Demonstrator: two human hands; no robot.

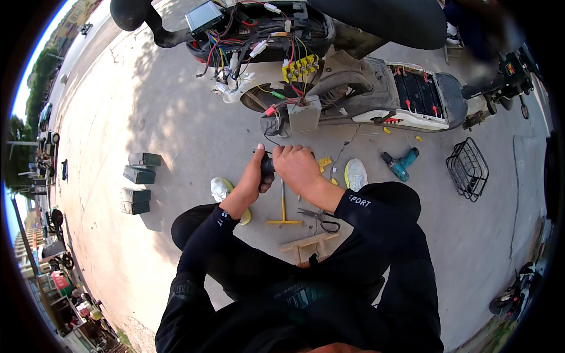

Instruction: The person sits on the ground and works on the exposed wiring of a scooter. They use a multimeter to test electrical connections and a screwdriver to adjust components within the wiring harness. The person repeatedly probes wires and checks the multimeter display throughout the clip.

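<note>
My left hand (253, 179) is closed around a small dark black piece (266, 165), its thumb pointing up. Against that piece's right side, the fingers of my right hand (299, 170) are curled closed; what they pinch is hidden. A thin dark cable (269, 140) runs just beyond my hands toward the electric scooter (347, 88). The scooter's wiring lies exposed, with a grey metal box (304, 115), a yellow terminal block (300, 68) and loose coloured wires (232, 50). Below my hands on the ground are a yellow T-handle tool (283, 212) and black-handled scissors (321, 219).
A teal cordless drill (400, 163) and a black wire basket (468, 169) lie to the right. Several dark battery blocks (138, 175) stand at left. Yellow scraps (325, 162) lie near my right shoe (355, 175). A wooden stool (309, 242) shows between my legs. Another person (471, 32) is at upper right.
</note>
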